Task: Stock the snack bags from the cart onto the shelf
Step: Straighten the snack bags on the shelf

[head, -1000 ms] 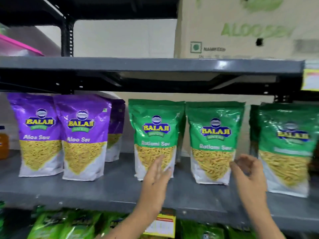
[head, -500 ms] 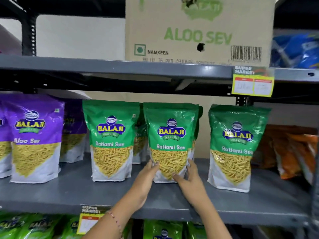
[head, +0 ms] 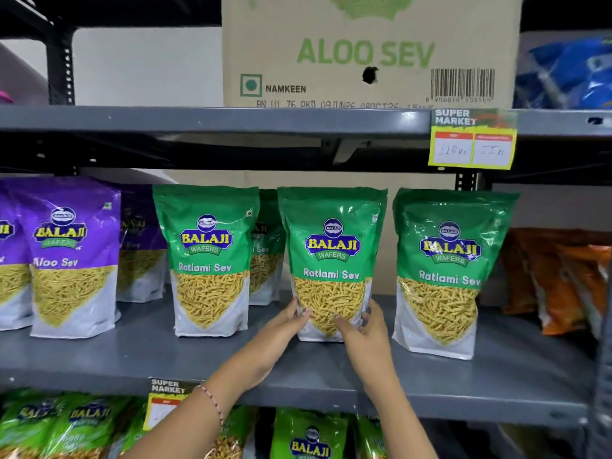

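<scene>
A green Ratlami Sev bag (head: 332, 246) stands upright on the grey middle shelf (head: 463, 379). My left hand (head: 281, 336) grips its lower left side and my right hand (head: 364, 332) grips its lower right side. Two more green Ratlami Sev bags stand beside it, one to the left (head: 208, 256) and one to the right (head: 447, 270), with another green bag (head: 266, 246) behind. Purple Aloo Sev bags (head: 71, 253) stand further left. The cart is not in view.
An Aloo Sev cardboard box (head: 367, 51) sits on the upper shelf, blue packs (head: 569, 74) beside it. Orange bags (head: 559, 279) lean at the right of the middle shelf. Light green snack bags (head: 308, 438) fill the shelf below. Price tags (head: 472, 140) hang on the shelf edges.
My view has swung to the right. Both hands went from open in front of the shelf to gripping the sides of the middle green bag, which stands slightly further forward.
</scene>
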`<state>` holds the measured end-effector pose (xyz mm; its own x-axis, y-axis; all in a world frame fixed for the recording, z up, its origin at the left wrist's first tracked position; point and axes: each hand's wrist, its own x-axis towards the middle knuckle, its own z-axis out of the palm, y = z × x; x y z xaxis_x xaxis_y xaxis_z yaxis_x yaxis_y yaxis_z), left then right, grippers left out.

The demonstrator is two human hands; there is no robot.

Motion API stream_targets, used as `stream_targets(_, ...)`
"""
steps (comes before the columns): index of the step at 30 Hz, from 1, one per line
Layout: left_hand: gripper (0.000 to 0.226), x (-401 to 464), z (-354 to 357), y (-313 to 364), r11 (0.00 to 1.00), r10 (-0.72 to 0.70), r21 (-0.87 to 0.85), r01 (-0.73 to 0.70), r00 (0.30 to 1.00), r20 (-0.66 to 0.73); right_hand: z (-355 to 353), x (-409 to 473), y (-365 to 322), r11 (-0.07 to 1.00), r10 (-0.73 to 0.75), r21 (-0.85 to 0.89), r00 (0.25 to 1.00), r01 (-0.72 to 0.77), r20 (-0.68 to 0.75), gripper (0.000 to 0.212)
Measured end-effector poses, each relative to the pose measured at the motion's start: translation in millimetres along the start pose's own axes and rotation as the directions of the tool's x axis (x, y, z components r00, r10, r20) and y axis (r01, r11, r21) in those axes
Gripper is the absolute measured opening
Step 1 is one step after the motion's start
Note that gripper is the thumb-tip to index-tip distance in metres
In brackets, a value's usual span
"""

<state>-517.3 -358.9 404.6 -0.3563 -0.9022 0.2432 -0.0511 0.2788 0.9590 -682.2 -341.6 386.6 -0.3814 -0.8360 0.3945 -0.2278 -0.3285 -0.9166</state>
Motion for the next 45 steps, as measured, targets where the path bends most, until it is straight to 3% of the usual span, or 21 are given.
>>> stream_targets(3, 0.086, -0.5, -0.3, -0.1, 1.000, 0.000, 0.017, -0.001, 1.000, 0.011, 5.4, 16.9, 28.6, 0.999, 0.002, -0.041, 1.000, -0.003, -0.027, 0.082)
stream_targets(9, 0.062, -2.6, 0.2, -0.3, 0.998, 0.031, 0.062, -0.033, 0.999, 0.028, 0.5, -2.8, -3.8, 0.991, -0.057, -0.121, 0.997, 0.050, -0.060, 0.050)
stream_targets(15, 0.063, -3.3, 0.7, 0.5, 0.998, 0.021, 0.057, -0.021, 1.000, 0.002, -1.0, -2.2, -1.5, 0.991, -0.056, -0.127, 0.998, 0.050, -0.041, 0.060)
stream_targets(24, 0.064, -4.6, 2.3, -2.0, 0.993, 0.026, 0.117, -0.023, 0.999, -0.023, 3.7, -1.9, 1.4, 0.980, -0.097, -0.183, 0.993, 0.084, -0.062, 0.046)
stream_targets(27, 0.070, -6.3, 1.4, -3.9, 0.981, 0.046, 0.193, -0.027, 0.995, -0.093, 5.5, -2.4, -0.6, 0.975, -0.149, -0.178, 0.986, 0.133, -0.080, 0.034)
stream_targets(30, 0.058, -20.4, -9.4, -1.4, 0.988, 0.150, 0.058, -0.142, 0.974, -0.167, 7.1, -7.5, -11.4, 0.968, -0.228, -0.135, 0.966, 0.212, -0.120, 0.024)
stream_targets(32, 0.049, -38.1, -25.3, -0.2, 0.960, 0.265, -0.017, -0.279, 0.929, -0.259, 5.8, -14.9, -14.5, 0.961, -0.277, -0.085, 0.937, 0.264, -0.213, 0.021)
stream_targets(35, 0.060, -59.5, -79.6, -4.3, 0.910, 0.362, -0.002, -0.414, 0.797, -0.483, 27.1, -37.8, -23.3, 0.910, -0.413, -0.122, 0.834, 0.397, -0.366, 0.030)
stream_targets(37, 0.064, -61.0, -119.2, -6.5, 0.910, 0.325, -0.005, -0.414, 0.721, -0.612, 59.1, -49.7, -33.6, 0.874, -0.484, -0.125, 0.826, 0.469, -0.289, 0.023)
stream_targets(39, 0.065, -54.5, -150.8, -5.2, 0.961, 0.171, -0.050, -0.271, 0.727, -0.665, 99.6, -48.9, -41.5, 0.902, -0.429, -0.078, 0.901, 0.424, -0.062, 0.018)
stream_targets(41, 0.070, -45.1, -173.8, -6.1, 0.973, 0.016, -0.178, -0.148, 0.809, -0.588, 135.7, -39.5, -44.0, 0.959, -0.278, -0.005, 0.946, 0.283, 0.164, 0.047)
stream_targets(43, 0.075, -32.7, -187.5, -15.8, 0.965, -0.008, -0.238, -0.106, 0.901, -0.433, 156.6, -29.3, -42.4, 0.991, -0.130, 0.059, 0.949, 0.118, 0.287, 0.084)
stream_targets(45, 0.059, -24.6, -189.8, -25.3, 0.983, 0.027, -0.162, -0.085, 0.944, -0.328, 166.6, -24.6, -36.8, 0.994, -0.058, 0.104, 0.920, 0.018, 0.388, 0.093)
